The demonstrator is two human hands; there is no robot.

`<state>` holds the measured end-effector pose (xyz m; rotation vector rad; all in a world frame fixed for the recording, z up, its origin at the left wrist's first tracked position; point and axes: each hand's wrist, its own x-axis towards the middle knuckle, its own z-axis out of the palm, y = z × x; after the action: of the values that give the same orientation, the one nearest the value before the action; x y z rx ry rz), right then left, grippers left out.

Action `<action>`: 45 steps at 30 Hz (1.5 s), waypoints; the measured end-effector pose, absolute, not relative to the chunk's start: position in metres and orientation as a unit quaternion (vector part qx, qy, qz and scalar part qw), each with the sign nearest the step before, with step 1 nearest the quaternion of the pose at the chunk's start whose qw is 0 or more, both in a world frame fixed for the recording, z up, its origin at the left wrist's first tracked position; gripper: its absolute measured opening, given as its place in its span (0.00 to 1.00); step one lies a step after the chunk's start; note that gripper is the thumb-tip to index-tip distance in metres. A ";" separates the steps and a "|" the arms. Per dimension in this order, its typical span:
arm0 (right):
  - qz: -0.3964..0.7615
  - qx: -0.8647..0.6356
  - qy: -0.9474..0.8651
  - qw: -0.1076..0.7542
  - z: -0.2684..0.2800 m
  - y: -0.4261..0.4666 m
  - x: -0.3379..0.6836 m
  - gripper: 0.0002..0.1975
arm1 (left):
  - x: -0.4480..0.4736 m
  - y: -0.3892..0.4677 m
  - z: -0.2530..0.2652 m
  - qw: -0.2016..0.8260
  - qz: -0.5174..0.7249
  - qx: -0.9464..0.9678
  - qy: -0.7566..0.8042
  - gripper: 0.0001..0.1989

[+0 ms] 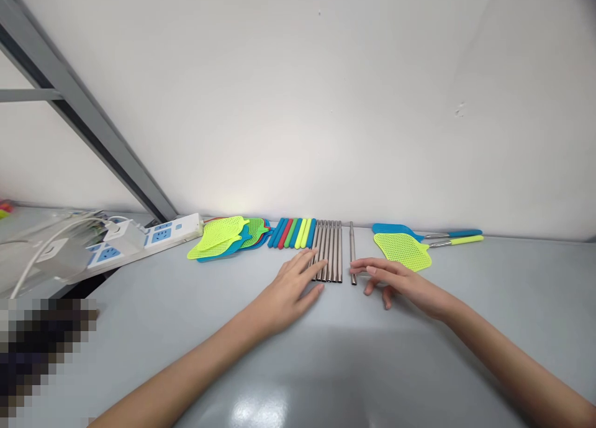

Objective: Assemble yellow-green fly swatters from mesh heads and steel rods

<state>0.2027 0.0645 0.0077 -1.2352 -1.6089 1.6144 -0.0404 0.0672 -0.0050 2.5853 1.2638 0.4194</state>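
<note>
Several metal rods [332,248] lie side by side in a row, pointing toward the wall. My left hand [291,291] rests over the left side of this row with its fingers spread, hiding the near ends of some rods. One single metal rod [352,248] lies a little to the right, apart from the others. My right hand [395,282] is beside it, fingers apart, the fingertips at the near part of that rod; whether they touch it I cannot tell. Left of the rods is a row of coloured handle grips [292,233] in blue, red, green and yellow.
Perforated swatter heads [218,236] are piled at the left. At the right lie a yellow flyswatter [403,250] and a blue flyswatter [395,228] with handles. A white power strip [174,230] with cables is at far left, near a grey metal frame [107,130]. The white wall bounds the grey table [354,366].
</note>
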 end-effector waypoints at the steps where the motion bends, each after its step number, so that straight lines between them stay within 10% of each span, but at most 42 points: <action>1: 0.603 -0.452 -0.604 0.260 0.008 0.064 0.201 0.19 | -0.044 0.071 -0.004 0.113 0.148 0.879 0.439 0.22; 17: 0.402 -0.596 -0.624 0.307 -0.013 0.078 0.219 0.26 | -0.143 0.153 -0.001 0.036 0.143 0.679 0.719 0.33; 45: 0.280 -0.568 -0.733 0.248 -0.014 0.073 0.211 0.19 | -0.130 0.145 0.004 -0.061 0.288 0.732 0.615 0.15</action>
<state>0.2112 0.0730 -0.0136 -1.5473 -1.9987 0.7629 -0.1305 0.1449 0.0036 2.3928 2.0097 0.9420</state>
